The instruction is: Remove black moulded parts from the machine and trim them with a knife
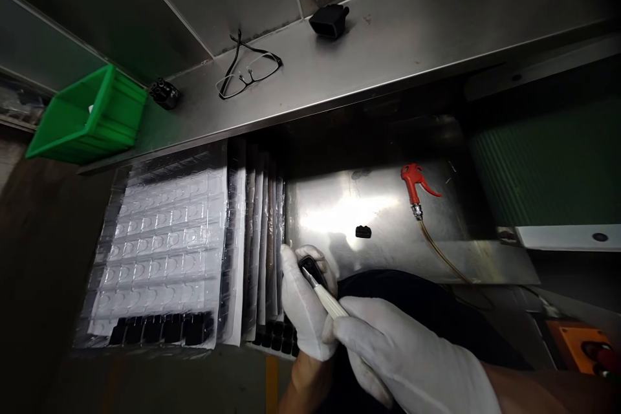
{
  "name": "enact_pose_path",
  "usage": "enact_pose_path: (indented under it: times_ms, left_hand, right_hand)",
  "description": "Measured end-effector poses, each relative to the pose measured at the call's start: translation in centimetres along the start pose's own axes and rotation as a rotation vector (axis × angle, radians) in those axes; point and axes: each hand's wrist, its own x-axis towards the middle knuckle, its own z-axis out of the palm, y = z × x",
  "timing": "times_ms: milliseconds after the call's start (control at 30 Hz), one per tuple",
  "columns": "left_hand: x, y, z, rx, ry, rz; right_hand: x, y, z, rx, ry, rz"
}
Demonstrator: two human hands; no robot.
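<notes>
left hand (305,304) in a white glove, fingers clenched on a small black part (307,265), close beside a steel plate (330,220). right hand (407,352), also gloved, fingers closed around a white-handled tool (330,301), its metal tip touching that part. just left of the hands, upright and flat stacks of clear trays (160,252) with black parts in rows. on the plate, a red air blow gun (413,184) and one loose black piece (363,231), well apart.
</notes>
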Motion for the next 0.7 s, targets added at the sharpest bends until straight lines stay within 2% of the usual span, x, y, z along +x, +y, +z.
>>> enact_pose_path:
  times_ms: [467,700]
  left_hand:
    - [0.23,-0.23,0.32,-0.074,0.011,0.001]
    - [0.22,0.21,0.98,-0.038,0.059,-0.007]
  right_hand:
    - [0.34,0.81,0.07,-0.008,0.015,-0.001]
    - [0.56,0.95,-0.12,-0.048,0.035,-0.024]
